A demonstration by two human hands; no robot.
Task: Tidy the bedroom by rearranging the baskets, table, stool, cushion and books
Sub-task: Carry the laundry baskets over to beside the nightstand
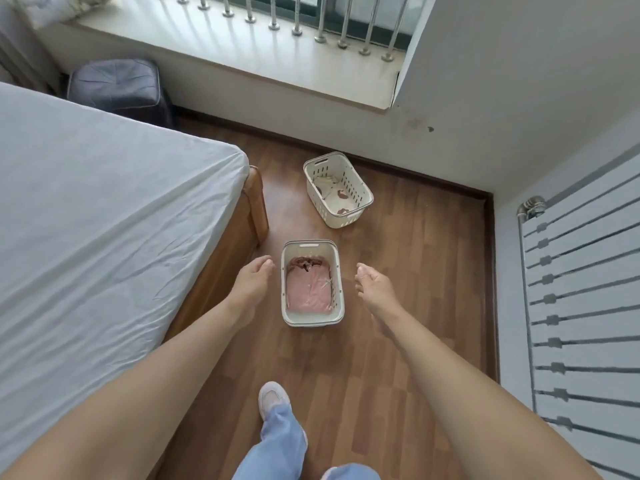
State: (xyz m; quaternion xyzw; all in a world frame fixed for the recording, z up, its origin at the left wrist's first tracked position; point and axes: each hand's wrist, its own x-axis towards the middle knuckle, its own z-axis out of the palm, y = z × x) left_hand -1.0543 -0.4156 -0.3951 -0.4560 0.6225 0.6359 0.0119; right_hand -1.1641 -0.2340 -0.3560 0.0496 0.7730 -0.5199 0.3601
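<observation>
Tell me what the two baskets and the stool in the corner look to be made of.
Near basket and far basket: apparently moulded cream plastic, matte, with slotted walls and cut-out handles. Stool: dark grey padding, likely leather or faux leather, judging by its soft sheen and stitched creases.

The wooden floor (398, 289) carries two white baskets. The near basket (312, 318) stands upright with pink cloth (308, 289) inside. The far basket (337, 188) stands apart, close to the wall. A dark stool (117, 86) stands beside the bed (104, 202).
</observation>
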